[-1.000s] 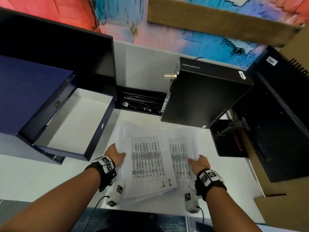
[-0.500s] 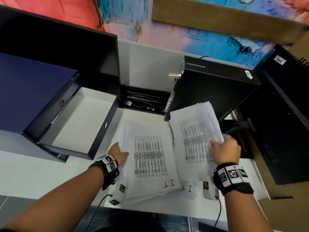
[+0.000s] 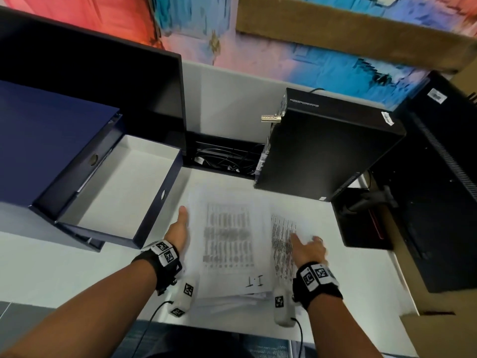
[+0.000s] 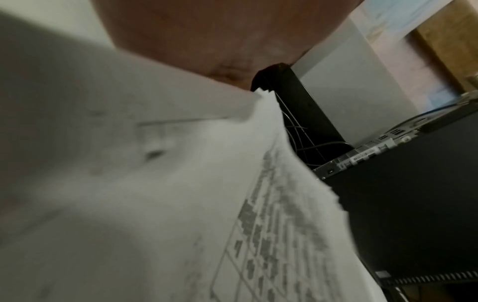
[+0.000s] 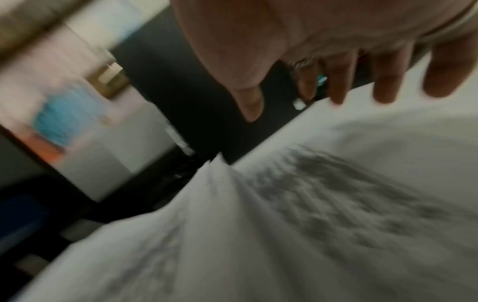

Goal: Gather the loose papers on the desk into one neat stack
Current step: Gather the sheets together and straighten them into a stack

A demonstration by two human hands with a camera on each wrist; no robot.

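Note:
White printed sheets [image 3: 229, 239] lie in a loose pile on the white desk [image 3: 46, 267], the top one marked "I.T". A second bundle of printed papers [image 3: 282, 236] lies overlapping at their right. My left hand [image 3: 180, 226] lies flat with straight fingers along the pile's left edge. My right hand [image 3: 307, 248] hovers over the right bundle, fingers spread and relaxed; the right wrist view shows the fingers [image 5: 385, 81] straight above blurred paper [image 5: 310, 204]. In the left wrist view the palm [image 4: 220, 40] lies over paper [image 4: 181, 204].
An open dark-blue drawer box [image 3: 116, 187] stands at the left. A black computer case [image 3: 327, 148] leans behind the papers, with cables [image 3: 224, 158] beside it. A monitor [image 3: 90, 81] is at the back left, black equipment [image 3: 438, 189] at the right.
My right hand had lifted the right bundle up; now that bundle lies back down on the desk and the hand has let go. My left hand slid forward along the pile's left edge.

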